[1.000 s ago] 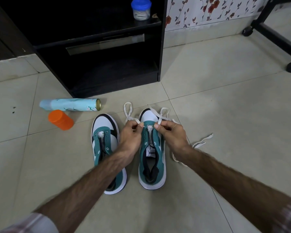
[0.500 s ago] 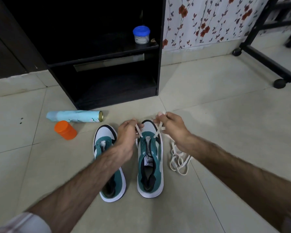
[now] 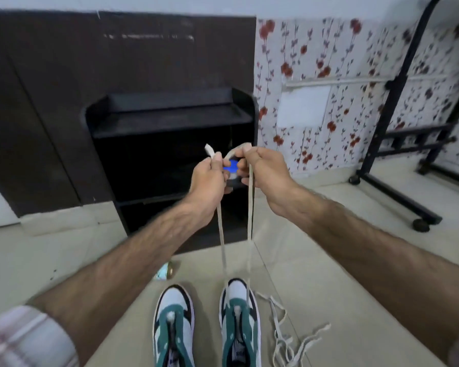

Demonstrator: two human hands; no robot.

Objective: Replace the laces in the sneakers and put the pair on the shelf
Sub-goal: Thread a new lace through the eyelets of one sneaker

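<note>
Running up from the toe eyelets of the right sneaker (image 3: pixel 240 323), a white lace (image 3: pixel 221 234) forms two taut strands held high in front of the black shelf (image 3: pixel 170 120). The left hand (image 3: pixel 210 176) pinches one end, its tip protruding above the fingers; the right hand (image 3: pixel 263 168) pinches the other strand. The left sneaker (image 3: pixel 174 324) stands just beside its partner on the tiled floor (image 3: pixel 329 274). A loose lace (image 3: pixel 286 337) lies right of the pair; a spray can (image 3: pixel 166 272) lies far-left of it.
</note>
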